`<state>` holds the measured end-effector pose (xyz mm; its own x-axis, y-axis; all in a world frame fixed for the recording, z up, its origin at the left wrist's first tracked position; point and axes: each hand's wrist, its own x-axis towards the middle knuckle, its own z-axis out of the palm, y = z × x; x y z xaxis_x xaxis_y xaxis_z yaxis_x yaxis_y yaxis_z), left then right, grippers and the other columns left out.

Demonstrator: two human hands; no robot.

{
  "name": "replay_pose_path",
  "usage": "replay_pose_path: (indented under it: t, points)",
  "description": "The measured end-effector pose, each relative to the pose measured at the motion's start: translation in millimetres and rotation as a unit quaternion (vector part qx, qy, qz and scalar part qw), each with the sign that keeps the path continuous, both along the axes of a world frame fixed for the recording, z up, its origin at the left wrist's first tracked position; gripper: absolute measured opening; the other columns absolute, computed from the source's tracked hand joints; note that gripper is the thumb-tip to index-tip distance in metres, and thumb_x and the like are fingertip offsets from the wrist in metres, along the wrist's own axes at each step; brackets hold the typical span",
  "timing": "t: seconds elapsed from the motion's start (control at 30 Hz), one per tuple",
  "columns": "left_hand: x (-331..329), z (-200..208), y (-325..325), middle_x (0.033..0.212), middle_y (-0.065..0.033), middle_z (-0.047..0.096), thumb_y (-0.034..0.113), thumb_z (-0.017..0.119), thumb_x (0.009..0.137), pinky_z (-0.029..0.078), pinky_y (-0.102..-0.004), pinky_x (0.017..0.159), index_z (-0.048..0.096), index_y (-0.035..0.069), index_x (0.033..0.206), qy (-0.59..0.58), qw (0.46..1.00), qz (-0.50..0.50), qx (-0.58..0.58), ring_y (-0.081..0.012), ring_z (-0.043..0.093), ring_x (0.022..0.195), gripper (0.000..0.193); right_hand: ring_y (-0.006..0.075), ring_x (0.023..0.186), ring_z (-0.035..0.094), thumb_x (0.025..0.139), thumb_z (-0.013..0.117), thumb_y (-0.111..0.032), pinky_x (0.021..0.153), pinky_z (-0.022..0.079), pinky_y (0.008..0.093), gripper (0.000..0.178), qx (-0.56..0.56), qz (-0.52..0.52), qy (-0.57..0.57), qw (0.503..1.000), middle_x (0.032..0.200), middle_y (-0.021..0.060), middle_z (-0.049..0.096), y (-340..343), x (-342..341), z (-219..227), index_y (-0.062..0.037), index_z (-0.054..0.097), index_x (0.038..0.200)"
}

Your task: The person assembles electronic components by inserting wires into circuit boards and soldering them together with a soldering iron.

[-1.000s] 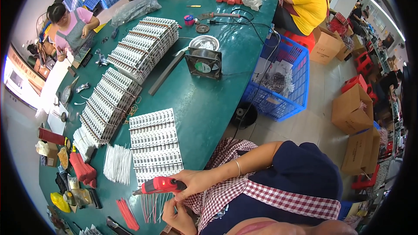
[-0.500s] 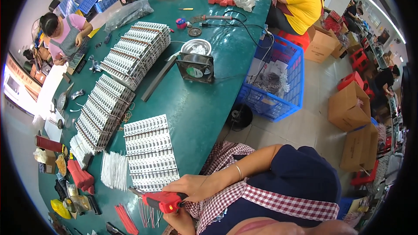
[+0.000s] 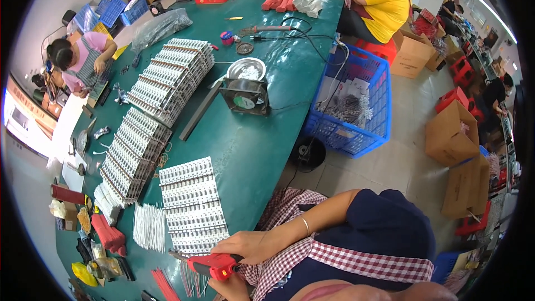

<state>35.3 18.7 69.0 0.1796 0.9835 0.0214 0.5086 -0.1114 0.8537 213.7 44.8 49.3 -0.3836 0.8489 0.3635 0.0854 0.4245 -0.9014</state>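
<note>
A red and black hand-held power tool (image 3: 213, 266) with a narrow metal tip lies across the near edge of a sheet of white boards (image 3: 192, 209). From above, my right hand (image 3: 245, 245), with a bracelet at the wrist, is closed over its rear part. My left hand (image 3: 231, 288) comes up from below against the tool's underside, its fingers hidden behind it. Beside the sheet lie a bundle of white wires (image 3: 149, 227), a bundle of red wires (image 3: 164, 285) and thin loose wires (image 3: 193, 276).
Tall stacks of white boards (image 3: 134, 153) stand on the green table (image 3: 245, 150). Near them are a small fan (image 3: 245, 97), a metal bowl (image 3: 237, 68) and a soldering iron (image 3: 273, 29). A blue crate (image 3: 379, 106) stands right. Co-workers sit far left and far right.
The view has shifted slightly, so the table things sit a little lower. My hands and the red power tool keep nearly the same place at the board sheet's near edge.
</note>
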Motion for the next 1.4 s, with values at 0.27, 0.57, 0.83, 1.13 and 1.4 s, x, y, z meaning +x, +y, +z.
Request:
replay_pose_path:
  t: [0.27,0.57,0.83,1.13,1.4]
  points:
    - [11.6,13.5,-4.7,0.087,-0.0105,0.066,-0.003,0.054,0.089,0.050,-0.0309,0.070,0.065,-0.009,0.101,0.049,0.998,-0.003,-0.043,-0.0172,0.060,0.077,0.018,0.0342,0.099,0.061,0.079,0.067,-0.011,0.084,0.048,0.0383,0.053,-0.107,0.054,0.046,0.992,0.106,0.0200,0.061,3.7,17.1,19.7,0.0031,0.047,0.125]
    - [22.7,14.3,-3.3,0.070,-0.0158,0.066,0.010,0.062,0.089,0.048,-0.0315,0.059,0.067,-0.005,0.098,0.022,0.999,-0.024,-0.044,-0.0127,0.056,0.062,0.018,0.0254,0.080,0.059,0.078,0.070,-0.026,0.073,0.045,0.0354,0.055,-0.222,0.049,0.101,0.969,0.085,0.0143,0.063,4.0,24.1,12.7,0.0005,0.051,0.122]
    - [20.5,13.1,-2.6,0.073,-0.0138,0.067,0.008,0.062,0.090,0.047,-0.0293,0.057,0.067,-0.006,0.099,0.020,0.997,-0.056,-0.042,-0.0129,0.056,0.063,0.017,0.0139,0.078,0.053,0.072,0.075,-0.026,0.068,0.045,0.0293,0.052,-0.297,0.114,0.160,0.934,0.082,0.0045,0.057,10.5,28.0,-1.6,0.0032,0.052,0.109]
    - [23.4,6.7,-1.2,0.067,-0.0107,0.064,0.004,0.061,0.090,0.046,-0.0275,0.056,0.066,-0.008,0.090,0.015,0.997,-0.068,-0.043,-0.0101,0.053,0.064,0.013,0.0094,0.068,0.053,0.074,0.072,-0.024,0.057,0.043,0.0252,0.033,-0.328,0.128,0.215,0.911,0.075,0.0009,0.056,8.2,36.1,5.0,-0.0023,0.052,0.089]
    - [27.5,12.1,2.5,0.066,-0.0070,0.062,0.003,0.060,0.090,0.045,-0.0277,0.056,0.064,-0.009,0.091,0.017,0.995,-0.092,-0.044,-0.0091,0.051,0.065,0.012,0.0097,0.074,0.054,0.073,0.072,-0.017,0.063,0.045,0.0256,0.045,-0.334,0.138,0.179,0.915,0.078,0.0011,0.056,14.8,35.1,-1.9,0.0012,0.052,0.109]
